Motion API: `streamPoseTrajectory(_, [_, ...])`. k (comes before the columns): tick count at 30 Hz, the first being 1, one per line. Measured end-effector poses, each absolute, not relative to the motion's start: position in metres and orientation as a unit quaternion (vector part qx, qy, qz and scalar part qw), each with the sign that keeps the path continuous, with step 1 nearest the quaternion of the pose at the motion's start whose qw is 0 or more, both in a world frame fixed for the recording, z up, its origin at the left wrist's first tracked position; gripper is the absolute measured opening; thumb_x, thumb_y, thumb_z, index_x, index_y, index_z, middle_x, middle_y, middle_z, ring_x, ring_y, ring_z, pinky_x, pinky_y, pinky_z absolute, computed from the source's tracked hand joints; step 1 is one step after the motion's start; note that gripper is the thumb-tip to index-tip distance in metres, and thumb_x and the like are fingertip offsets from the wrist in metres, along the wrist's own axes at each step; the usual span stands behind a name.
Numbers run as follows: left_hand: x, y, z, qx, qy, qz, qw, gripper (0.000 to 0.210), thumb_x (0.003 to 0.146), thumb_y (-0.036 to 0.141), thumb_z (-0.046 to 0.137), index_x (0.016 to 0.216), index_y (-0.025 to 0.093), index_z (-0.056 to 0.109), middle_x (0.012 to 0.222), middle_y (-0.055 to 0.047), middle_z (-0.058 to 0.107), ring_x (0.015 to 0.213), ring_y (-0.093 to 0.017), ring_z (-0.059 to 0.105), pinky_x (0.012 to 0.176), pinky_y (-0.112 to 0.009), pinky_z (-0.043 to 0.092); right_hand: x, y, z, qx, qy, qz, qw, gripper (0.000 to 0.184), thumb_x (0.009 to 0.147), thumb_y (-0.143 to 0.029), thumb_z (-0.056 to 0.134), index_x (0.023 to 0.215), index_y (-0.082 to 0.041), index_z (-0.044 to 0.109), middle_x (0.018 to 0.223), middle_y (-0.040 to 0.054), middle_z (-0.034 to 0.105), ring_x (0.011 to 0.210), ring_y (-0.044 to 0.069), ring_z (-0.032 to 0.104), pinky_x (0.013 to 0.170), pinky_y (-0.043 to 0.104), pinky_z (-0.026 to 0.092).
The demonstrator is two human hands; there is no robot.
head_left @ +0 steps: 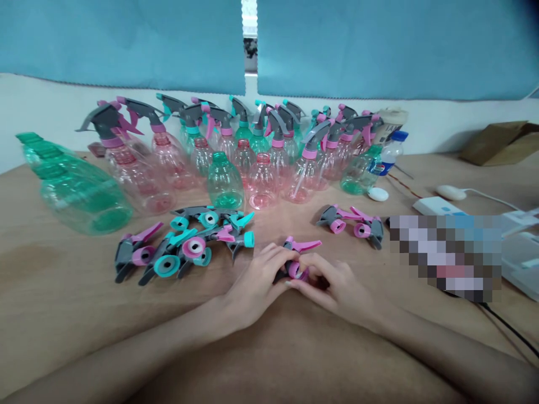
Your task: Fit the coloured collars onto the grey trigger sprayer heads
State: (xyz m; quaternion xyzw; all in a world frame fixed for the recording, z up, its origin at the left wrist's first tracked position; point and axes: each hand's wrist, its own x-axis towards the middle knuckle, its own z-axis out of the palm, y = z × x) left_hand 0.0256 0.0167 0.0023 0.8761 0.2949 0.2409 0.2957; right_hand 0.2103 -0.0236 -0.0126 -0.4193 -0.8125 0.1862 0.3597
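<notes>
Between my hands, just above the table front, is a grey and pink trigger spray head with its pink collar facing me. My left hand is closed around the grey body of it. The fingers of my right hand pinch at the pink collar; a small white part shows inside its opening. To the left lies a pile of loose spray heads in grey with pink or turquoise collars. Two more pink-collared spray heads rest to the right of my hands.
Behind stand rows of pink bottles and green bottles, many topped with spray heads. Large green bottles stand at left. A white oval object, a power strip, a pixelated device and a cardboard box are at right.
</notes>
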Motion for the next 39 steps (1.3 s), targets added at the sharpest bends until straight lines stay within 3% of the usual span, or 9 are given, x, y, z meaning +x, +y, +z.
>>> streamPoseTrajectory(22, [0.026, 0.017, 0.004, 0.858, 0.316, 0.258, 0.312, 0.018, 0.086, 0.02, 0.061, 0.104, 0.019, 0.056, 0.101, -0.004, 0.06, 0.095, -0.02, 0.053, 0.082, -0.033, 0.043, 0.212, -0.023, -0.01, -0.441, -0.809, 0.21, 0.327, 0.018, 0.093, -0.032, 0.047, 0.081, -0.019, 0.051, 0.066, -0.0025, 0.056, 0.053, 0.008, 0.049, 0.052, 0.019, 0.038])
streamPoseTrajectory(30, [0.027, 0.018, 0.002, 0.813, 0.386, 0.29, 0.324, 0.019, 0.084, 0.023, 0.064, 0.102, 0.022, 0.057, 0.093, 0.001, 0.062, 0.08, -0.016, 0.057, 0.074, -0.028, 0.044, 0.212, -0.02, -0.003, -0.464, -0.748, 0.286, 0.378, 0.017, 0.091, -0.032, 0.05, 0.081, -0.02, 0.054, 0.069, -0.0019, 0.06, 0.058, 0.01, 0.053, 0.054, 0.021, 0.04])
streamPoseTrajectory(39, [0.026, 0.018, 0.0, 0.83, 0.374, 0.288, 0.298, 0.024, 0.082, 0.028, 0.066, 0.104, 0.022, 0.058, 0.098, -0.002, 0.062, 0.083, -0.017, 0.058, 0.072, -0.029, 0.046, 0.213, -0.014, -0.006, -0.509, -0.699, 0.337, 0.372, 0.025, 0.09, -0.038, 0.051, 0.074, -0.019, 0.051, 0.065, -0.0027, 0.055, 0.056, 0.009, 0.045, 0.051, 0.021, 0.035])
